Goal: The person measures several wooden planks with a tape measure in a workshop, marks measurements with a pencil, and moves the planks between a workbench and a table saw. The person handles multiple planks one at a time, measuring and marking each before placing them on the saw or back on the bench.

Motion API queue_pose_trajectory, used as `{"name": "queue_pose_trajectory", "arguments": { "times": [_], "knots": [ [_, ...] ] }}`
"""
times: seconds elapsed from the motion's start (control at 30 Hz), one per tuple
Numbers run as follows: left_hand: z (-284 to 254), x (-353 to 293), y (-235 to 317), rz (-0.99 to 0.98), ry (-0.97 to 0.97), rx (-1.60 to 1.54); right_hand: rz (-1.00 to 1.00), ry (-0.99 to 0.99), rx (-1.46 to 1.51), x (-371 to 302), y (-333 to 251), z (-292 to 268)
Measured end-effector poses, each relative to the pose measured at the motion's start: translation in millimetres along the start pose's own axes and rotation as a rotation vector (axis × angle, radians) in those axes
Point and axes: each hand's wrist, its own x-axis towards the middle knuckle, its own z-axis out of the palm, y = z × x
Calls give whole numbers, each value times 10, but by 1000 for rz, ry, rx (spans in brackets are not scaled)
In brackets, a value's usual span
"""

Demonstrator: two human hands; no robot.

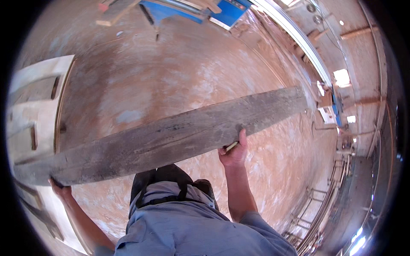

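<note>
A long, weathered grey-brown wooden plank spans the view, held in front of my body and slanting up toward the right. My left hand grips its near edge close to the left end; the fingers are partly hidden by the wood. Farther right, my right hand is closed on the same edge, its thumb lying on the upper face. A small pale yellow stick-like piece is tucked in that hand, its kind too small to tell. Dark marks and cracks run along the plank's face.
On the left stands a pale board or table bearing wooden pieces. Blue machinery is at the far side, beside a long metal rail. A metal rack lines the right. The floor is reddish and dusty.
</note>
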Motion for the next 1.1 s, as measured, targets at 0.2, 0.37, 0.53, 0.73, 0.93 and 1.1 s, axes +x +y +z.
{"name": "queue_pose_trajectory", "arguments": {
  "times": [0.2,0.37,0.53,0.73,0.93,1.1],
  "knots": [
    [-49,157,-313,45,13,-97,-10,35,67,122,130,-33],
    [-107,319,-490,132,50,-253,-59,-115,117,211,253,52],
    [-220,562,-637,140,1,-353,-39,-67,168,289,272,43],
    [-502,1033,-670,165,-132,-404,-102,94,134,413,199,246],
    [-699,411,-575,397,28,-179,13,216,31,493,529,-279],
    [32,-343,-676,223,-35,-403,86,236,-117,410,885,-103]
  ]
}}
